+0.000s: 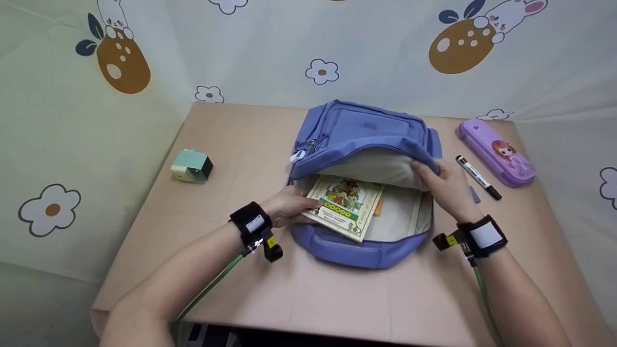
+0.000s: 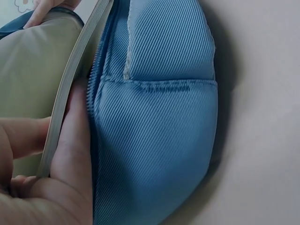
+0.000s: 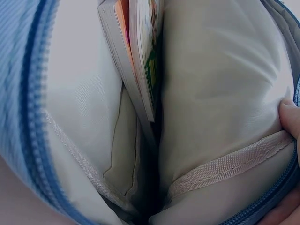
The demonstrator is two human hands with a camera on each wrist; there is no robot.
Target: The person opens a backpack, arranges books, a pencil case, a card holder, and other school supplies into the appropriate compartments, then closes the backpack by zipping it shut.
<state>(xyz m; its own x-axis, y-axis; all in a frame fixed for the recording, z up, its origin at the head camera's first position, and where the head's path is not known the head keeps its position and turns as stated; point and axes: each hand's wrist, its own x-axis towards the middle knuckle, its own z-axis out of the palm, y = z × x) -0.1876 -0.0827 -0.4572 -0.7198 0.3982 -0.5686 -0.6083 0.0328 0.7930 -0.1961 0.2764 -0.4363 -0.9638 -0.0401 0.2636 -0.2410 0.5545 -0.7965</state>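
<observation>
Blue cloth backpack [image 1: 344,250] gaping on the table [image 1: 241,144], its flap [image 1: 373,166] pinched up by the right hand [image 1: 448,185]. The left hand [image 1: 288,205] has a narrow grip, thumb and fingers pinching a book [image 1: 340,202] in the opening. Packing or unpacking, I can't tell; either way the next move seems to want the flap high and the book slid lengthwise. Its cover faces up, bottom edge toward the table's near side, long axis apparently running into the backpack.
</observation>
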